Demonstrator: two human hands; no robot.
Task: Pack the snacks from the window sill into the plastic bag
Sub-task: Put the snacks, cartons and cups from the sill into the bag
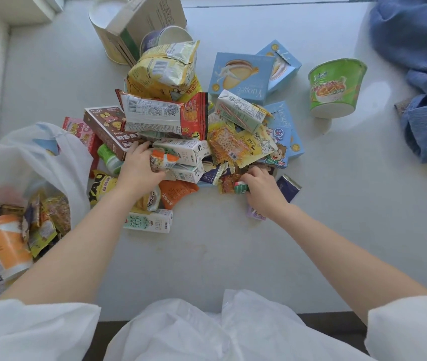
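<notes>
Both hands dig into the snack pile.
The left hand (139, 165) clamps an orange-capped packet (162, 160); the right hand (261, 191) pinches a small sachet (241, 187). Pulling could topple the stacked cartons (181, 151).

Green noodle cup (336, 86); pale-blue boxes (241, 76); orange cup (4, 244) in white bag (58, 162); blue cloth (415, 61).

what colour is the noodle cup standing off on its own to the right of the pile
Green noodle cup with a white base, seen in the head view.
</notes>
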